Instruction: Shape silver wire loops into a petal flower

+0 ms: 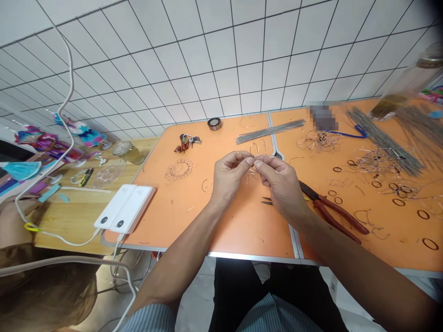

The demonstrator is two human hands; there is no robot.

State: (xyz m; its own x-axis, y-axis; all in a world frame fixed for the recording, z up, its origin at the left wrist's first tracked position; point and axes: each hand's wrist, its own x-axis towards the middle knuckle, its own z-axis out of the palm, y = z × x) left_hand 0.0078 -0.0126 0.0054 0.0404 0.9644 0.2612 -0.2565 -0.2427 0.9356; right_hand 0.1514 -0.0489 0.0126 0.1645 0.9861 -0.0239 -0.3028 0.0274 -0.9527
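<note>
Both hands meet over the orange table (183,216), pinching a thin wire shape with petal-like loops (258,146). My left hand (231,175) grips it between thumb and fingers from the left. From the other side my right hand (279,177) pinches it, the fingertips of both hands nearly touching. The exact spot where the wire is gripped is hidden by the fingers. Beneath my right wrist lie red-handled pliers (341,214); dark pointed tips (267,201) poke out to the left of that wrist. Left of my hands rests a finished-looking ring of wire loops (179,170).
A bundle of straight wires (270,131) lies behind my hands, near a roll of tape (214,123) and keys (187,143). Rightward are tangled wire pieces (320,140), dark rings (398,202) and a glass bottle (398,94). White power banks (125,208) with cables sit left, beside another person's arm (15,221).
</note>
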